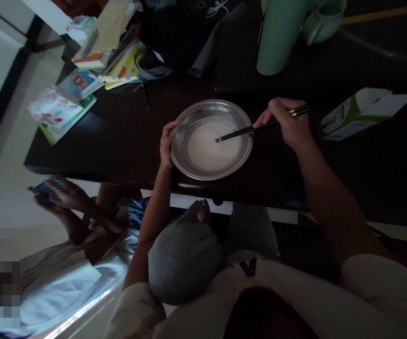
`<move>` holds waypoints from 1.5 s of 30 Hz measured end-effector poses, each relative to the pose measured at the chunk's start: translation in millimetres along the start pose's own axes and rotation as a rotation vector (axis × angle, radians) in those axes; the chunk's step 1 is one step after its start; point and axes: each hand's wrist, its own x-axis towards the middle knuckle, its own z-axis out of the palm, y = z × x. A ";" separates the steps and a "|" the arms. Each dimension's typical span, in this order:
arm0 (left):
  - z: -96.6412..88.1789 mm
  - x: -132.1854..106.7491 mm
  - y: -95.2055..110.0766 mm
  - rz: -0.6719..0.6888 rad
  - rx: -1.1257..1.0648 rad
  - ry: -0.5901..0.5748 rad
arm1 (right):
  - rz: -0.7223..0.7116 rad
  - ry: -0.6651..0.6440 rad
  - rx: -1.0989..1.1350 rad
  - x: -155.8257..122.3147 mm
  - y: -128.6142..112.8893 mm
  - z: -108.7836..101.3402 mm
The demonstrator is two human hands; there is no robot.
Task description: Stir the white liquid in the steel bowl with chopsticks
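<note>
A wide metal bowl (212, 175) stands on the dark table near its front edge. It holds a pale, milky white liquid (212, 153). My left hand (168, 142) grips the bowl's left rim, its fingers curled over the edge. In my right hand (290, 122) is a pair of black chopsticks (236, 133) with gold bands near the top. They slant over the bowl's right rim, and their tips are at the liquid; whether they dip in, I cannot tell.
Right of my right hand is an opened green and white carton (351, 113). A green tumbler (279, 40) and green mug (325, 21) stand behind. Books (123, 63), a tissue pack (55, 107) and a black bag (178, 33) lie back left. Another person (65, 282) sits at left, holding a phone.
</note>
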 end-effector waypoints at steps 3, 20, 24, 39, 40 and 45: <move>-0.2 0.3 -0.4 -0.004 -0.006 -0.003 | 0.016 -0.007 0.061 -0.4 -0.6 -1.5; -3.0 0.5 -2.4 -0.011 0.022 -0.022 | 0.012 -0.157 0.027 -3.1 -1.4 8.6; -1.1 0.4 -1.8 -0.005 0.028 -0.019 | 0.003 -0.098 0.018 -1.3 2.5 4.5; -2.0 1.6 -3.9 0.017 0.010 -0.007 | -0.021 -0.018 0.018 0.8 3.0 -0.5; -1.6 1.3 -3.0 0.012 0.016 -0.004 | -0.021 0.007 0.036 1.2 3.7 -2.5; -1.7 1.5 -0.8 -0.002 0.024 -0.013 | -0.001 -0.133 0.010 -2.2 2.0 4.1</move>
